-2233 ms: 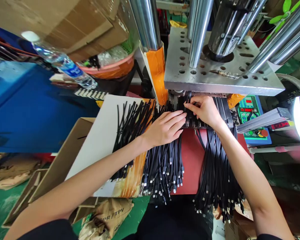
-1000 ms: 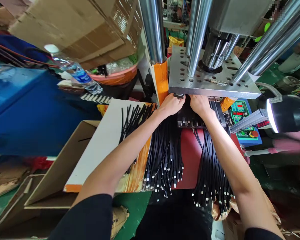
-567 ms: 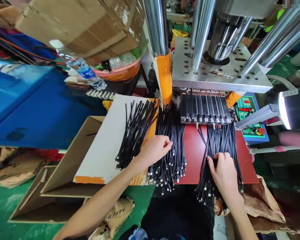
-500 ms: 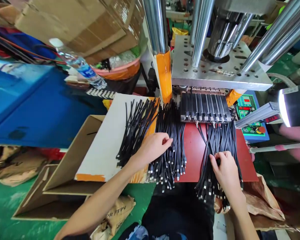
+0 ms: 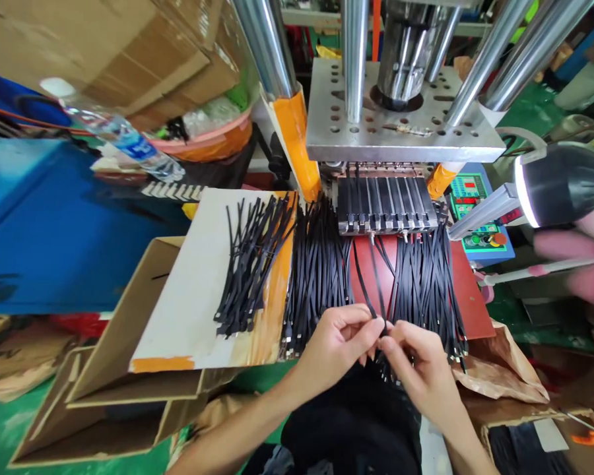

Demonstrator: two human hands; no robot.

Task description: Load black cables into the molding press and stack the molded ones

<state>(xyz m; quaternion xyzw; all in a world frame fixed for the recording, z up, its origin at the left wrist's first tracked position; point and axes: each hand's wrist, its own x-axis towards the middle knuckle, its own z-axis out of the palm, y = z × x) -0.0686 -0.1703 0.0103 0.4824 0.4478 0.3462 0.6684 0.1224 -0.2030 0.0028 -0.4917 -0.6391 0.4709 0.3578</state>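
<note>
My left hand and my right hand meet at the front edge of the red work surface. Both are closed in a pinch around flat black cables that run up between them toward the mold block. The ends in my fingers are mostly hidden. Right of them lies a thick bundle of black cables with metal plugs. Left of my hands is another bundle, partly behind my left hand. A third pile of cables rests on the white board.
The mold block, with black cables lying in its slots, sits beneath the press's steel plate. A lamp, pink fan and control panel stand to the right. Cardboard boxes and a water bottle are at left.
My right hand has moved left from the right bundle, and my left hand has moved right and down from above the middle bundle. Both hands now pinch cables together. The view has shifted.
</note>
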